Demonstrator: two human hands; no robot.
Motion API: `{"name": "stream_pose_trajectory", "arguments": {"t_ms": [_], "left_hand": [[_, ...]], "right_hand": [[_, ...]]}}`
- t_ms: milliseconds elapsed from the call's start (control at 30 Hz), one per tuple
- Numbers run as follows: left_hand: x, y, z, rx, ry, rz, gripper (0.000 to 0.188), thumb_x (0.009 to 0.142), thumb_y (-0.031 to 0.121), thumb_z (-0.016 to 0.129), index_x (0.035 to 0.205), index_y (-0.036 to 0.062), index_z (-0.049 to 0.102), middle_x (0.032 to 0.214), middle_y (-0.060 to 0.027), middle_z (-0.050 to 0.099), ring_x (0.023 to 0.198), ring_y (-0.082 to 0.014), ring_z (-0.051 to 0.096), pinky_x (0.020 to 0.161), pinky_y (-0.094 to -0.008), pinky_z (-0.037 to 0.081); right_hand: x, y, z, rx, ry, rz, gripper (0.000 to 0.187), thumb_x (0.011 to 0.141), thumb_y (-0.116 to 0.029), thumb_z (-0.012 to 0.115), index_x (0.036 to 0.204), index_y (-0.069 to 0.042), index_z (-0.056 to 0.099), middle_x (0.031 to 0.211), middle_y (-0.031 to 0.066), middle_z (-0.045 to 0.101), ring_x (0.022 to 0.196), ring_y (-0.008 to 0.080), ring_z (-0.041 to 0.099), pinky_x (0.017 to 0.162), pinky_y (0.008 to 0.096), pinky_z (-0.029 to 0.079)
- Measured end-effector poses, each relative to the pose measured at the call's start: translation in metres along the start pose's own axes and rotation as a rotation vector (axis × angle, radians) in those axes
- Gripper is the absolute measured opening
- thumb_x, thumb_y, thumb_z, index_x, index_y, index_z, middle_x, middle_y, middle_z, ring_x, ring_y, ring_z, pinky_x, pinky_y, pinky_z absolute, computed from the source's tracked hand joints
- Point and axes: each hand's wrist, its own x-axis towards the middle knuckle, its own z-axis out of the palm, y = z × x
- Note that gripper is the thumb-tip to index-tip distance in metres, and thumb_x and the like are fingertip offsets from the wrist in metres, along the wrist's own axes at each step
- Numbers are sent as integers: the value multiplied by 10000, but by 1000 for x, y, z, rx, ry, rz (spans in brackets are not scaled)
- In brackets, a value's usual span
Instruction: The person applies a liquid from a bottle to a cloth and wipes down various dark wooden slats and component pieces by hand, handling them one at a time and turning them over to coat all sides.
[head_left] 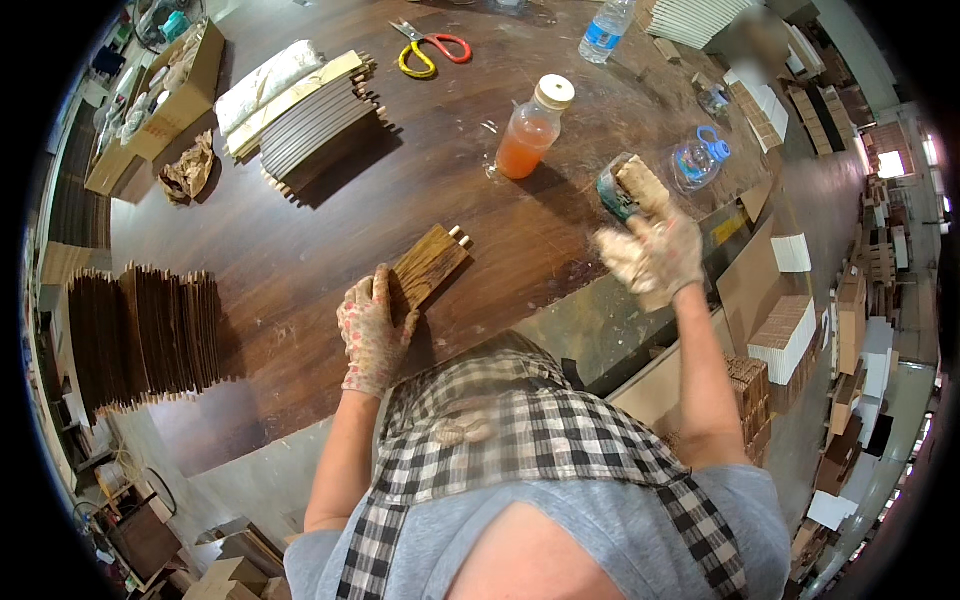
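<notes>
My left hand (372, 335), in a flower-patterned glove, grips a short brown wooden board (428, 268) against the table. Two pale dowel pins stick out of the board's far end. In my gloved right hand (668, 250) is a crumpled cream cloth (626, 262), somewhat blurred, above the table's front edge. Just beyond it stands a small green-stained container (612, 190), with more cream cloth-like material (642, 184) at its mouth. I cannot tell whether that material joins the cloth in my hand.
On the brown table (300, 270) stand a bottle of orange liquid (530, 135), a water bottle (606, 32) and a blue-handled plastic bottle (698, 160). Scissors (430, 48) lie at the back. Stacked dark boards (318, 138) lie back left; more boards (145, 335) stand left, near a cardboard box (165, 115).
</notes>
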Motion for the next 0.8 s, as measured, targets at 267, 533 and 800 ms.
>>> {"name": "stream_pose_trajectory", "arguments": {"t_ms": [267, 533, 800], "left_hand": [[-2, -1, 3, -4, 4, 3, 765, 763, 278, 831, 1419, 42, 515, 1300, -181, 573, 1223, -384, 525, 1010, -505, 433], [-10, -1, 15, -26, 40, -32, 814, 753, 330, 849, 1433, 42, 505, 1284, -157, 557, 1186, -349, 523, 990, -492, 425], [-10, 0, 18, -59, 71, -11, 807, 752, 335, 853, 1427, 47, 517, 1280, -151, 558, 1182, -338, 524, 977, -482, 416]], "right_hand": [[50, 42, 0, -458, -120, 51, 687, 826, -249, 792, 1445, -105, 532, 1386, 134, 621, 1263, 295, 600, 1062, 390, 478], [22, -33, -16, 87, -77, -98, 495, 845, -290, 758, 1253, -26, 667, 1161, 182, 717, 1021, 326, 701, 895, 426, 548], [38, -140, 126, 93, -449, -567, 564, 785, -282, 749, 1296, -59, 666, 1145, 160, 732, 1005, 320, 716, 915, 387, 565]]}}
